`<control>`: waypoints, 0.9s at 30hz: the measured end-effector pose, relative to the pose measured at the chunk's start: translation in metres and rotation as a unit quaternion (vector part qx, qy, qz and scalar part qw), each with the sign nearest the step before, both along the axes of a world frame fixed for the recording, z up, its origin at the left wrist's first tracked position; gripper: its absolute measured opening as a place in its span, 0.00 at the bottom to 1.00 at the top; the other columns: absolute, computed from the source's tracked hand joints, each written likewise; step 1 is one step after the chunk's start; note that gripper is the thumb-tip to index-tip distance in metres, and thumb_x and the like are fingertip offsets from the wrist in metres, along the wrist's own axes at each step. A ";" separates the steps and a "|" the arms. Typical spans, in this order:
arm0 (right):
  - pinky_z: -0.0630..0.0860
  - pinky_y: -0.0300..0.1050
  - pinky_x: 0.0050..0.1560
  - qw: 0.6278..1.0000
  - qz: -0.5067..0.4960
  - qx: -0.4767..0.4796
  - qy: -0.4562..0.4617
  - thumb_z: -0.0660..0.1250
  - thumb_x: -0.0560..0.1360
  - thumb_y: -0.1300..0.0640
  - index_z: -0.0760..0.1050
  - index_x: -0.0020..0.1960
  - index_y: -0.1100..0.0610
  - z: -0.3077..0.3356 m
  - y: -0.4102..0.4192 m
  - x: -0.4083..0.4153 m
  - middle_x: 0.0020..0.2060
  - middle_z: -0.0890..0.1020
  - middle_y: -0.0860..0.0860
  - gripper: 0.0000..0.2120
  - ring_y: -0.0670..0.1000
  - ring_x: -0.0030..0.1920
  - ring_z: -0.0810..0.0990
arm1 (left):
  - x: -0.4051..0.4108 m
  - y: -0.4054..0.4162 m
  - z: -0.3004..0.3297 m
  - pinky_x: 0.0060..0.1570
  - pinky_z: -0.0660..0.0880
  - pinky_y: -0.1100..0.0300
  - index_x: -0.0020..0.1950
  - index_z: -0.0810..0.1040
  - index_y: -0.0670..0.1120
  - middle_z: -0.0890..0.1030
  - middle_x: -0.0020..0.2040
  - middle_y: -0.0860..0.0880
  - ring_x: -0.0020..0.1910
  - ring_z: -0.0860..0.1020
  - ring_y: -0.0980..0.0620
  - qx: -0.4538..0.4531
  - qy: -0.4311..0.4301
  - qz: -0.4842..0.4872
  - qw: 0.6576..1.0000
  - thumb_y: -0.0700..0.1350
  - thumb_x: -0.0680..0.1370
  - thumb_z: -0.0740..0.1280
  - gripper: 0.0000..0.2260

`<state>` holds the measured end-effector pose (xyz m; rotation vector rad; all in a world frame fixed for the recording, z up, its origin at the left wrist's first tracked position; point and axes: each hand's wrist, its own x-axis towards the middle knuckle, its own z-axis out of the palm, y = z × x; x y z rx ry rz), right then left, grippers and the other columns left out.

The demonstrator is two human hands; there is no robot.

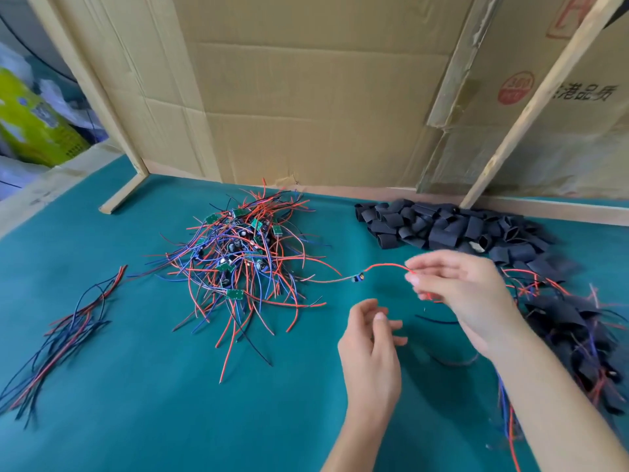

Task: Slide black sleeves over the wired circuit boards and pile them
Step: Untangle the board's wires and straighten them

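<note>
A tangled heap of small green circuit boards [238, 253] with red, blue and black wires lies on the green table at centre. Loose black sleeves [442, 226] are heaped at the back right. A pile of sleeved boards [571, 332] lies at the right, partly behind my right arm. My right hand [456, 287] pinches the red wire [384, 267] of one small board [358, 278], which hangs in the air between the heap and the hand. My left hand [371, 338] hovers below it, fingers loosely curled, holding nothing.
A bundle of loose red and black wires [75, 321] lies at the left. Cardboard walls [306, 97] and wooden slats [531, 103] close off the back. The green mat [170, 403] stretches across the near side. A yellow-green crate [30, 127] stands beyond the left edge.
</note>
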<state>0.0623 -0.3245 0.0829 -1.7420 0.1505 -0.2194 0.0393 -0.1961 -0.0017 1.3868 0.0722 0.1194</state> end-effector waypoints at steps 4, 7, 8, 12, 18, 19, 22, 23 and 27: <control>0.80 0.39 0.40 0.993 0.028 0.111 0.021 0.78 0.63 0.60 0.87 0.49 0.59 -0.007 -0.005 -0.075 0.42 0.86 0.61 0.15 0.51 0.39 0.83 | -0.002 -0.001 0.004 0.41 0.83 0.56 0.55 0.80 0.50 0.86 0.51 0.50 0.45 0.87 0.52 -0.010 0.009 -0.038 0.999 0.49 0.87 0.57 0.12; 0.81 0.39 0.43 0.992 0.078 0.057 0.082 0.79 0.64 0.65 0.88 0.48 0.56 -0.021 -0.001 -0.107 0.41 0.87 0.61 0.13 0.53 0.39 0.85 | -0.004 0.001 0.007 0.37 0.82 0.56 0.48 0.81 0.51 0.86 0.46 0.50 0.44 0.87 0.49 -0.022 0.000 -0.056 0.998 0.52 0.85 0.58 0.14; 0.82 0.40 0.45 0.989 0.103 0.011 0.104 0.79 0.67 0.68 0.89 0.47 0.54 -0.026 -0.002 -0.111 0.41 0.88 0.60 0.13 0.53 0.40 0.86 | -0.005 0.001 0.007 0.37 0.82 0.56 0.46 0.81 0.52 0.86 0.44 0.49 0.43 0.86 0.49 -0.023 -0.005 -0.058 0.998 0.52 0.83 0.59 0.13; 0.79 0.40 0.47 0.968 0.163 -0.104 0.161 0.78 0.72 0.67 0.88 0.44 0.51 -0.023 -0.011 -0.110 0.40 0.88 0.55 0.11 0.49 0.40 0.85 | -0.005 0.000 0.005 0.33 0.78 0.54 0.44 0.81 0.55 0.84 0.40 0.47 0.35 0.83 0.47 -0.034 -0.004 -0.079 0.996 0.49 0.78 0.60 0.10; 0.77 0.36 0.42 0.875 0.325 -0.247 0.262 0.75 0.71 0.55 0.86 0.47 0.49 0.004 -0.019 -0.078 0.40 0.88 0.48 0.06 0.42 0.38 0.83 | -0.002 0.002 0.002 0.29 0.74 0.58 0.43 0.80 0.52 0.82 0.35 0.46 0.29 0.79 0.49 -0.022 -0.005 -0.084 0.996 0.51 0.77 0.65 0.07; 0.77 0.38 0.42 0.870 0.333 -0.244 0.269 0.75 0.70 0.53 0.86 0.48 0.49 0.009 -0.021 -0.070 0.40 0.88 0.48 0.07 0.44 0.39 0.84 | -0.002 0.002 0.001 0.28 0.74 0.59 0.42 0.79 0.52 0.82 0.34 0.45 0.28 0.79 0.50 -0.001 -0.012 -0.082 0.997 0.50 0.76 0.66 0.06; 0.76 0.41 0.36 0.916 0.210 -0.267 0.213 0.73 0.68 0.47 0.85 0.43 0.48 0.012 -0.034 -0.031 0.36 0.87 0.48 0.07 0.46 0.38 0.84 | -0.002 0.000 0.000 0.28 0.74 0.60 0.42 0.79 0.51 0.81 0.34 0.44 0.28 0.79 0.51 0.018 -0.023 -0.078 0.997 0.45 0.78 0.67 0.05; 0.77 0.42 0.38 0.928 0.132 -0.299 0.181 0.73 0.69 0.48 0.85 0.41 0.47 0.009 -0.042 -0.013 0.35 0.87 0.47 0.05 0.47 0.39 0.84 | -0.001 0.000 -0.001 0.28 0.75 0.58 0.42 0.79 0.50 0.81 0.34 0.45 0.28 0.79 0.50 0.014 -0.020 -0.074 0.997 0.43 0.79 0.66 0.07; 0.74 0.51 0.58 0.876 -0.068 -0.454 0.146 0.70 0.77 0.55 0.84 0.55 0.49 -0.007 -0.075 0.060 0.59 0.84 0.52 0.09 0.58 0.61 0.79 | 0.001 0.000 -0.003 0.28 0.76 0.56 0.42 0.77 0.46 0.81 0.35 0.46 0.30 0.81 0.48 0.015 -0.005 -0.054 0.998 0.38 0.82 0.64 0.09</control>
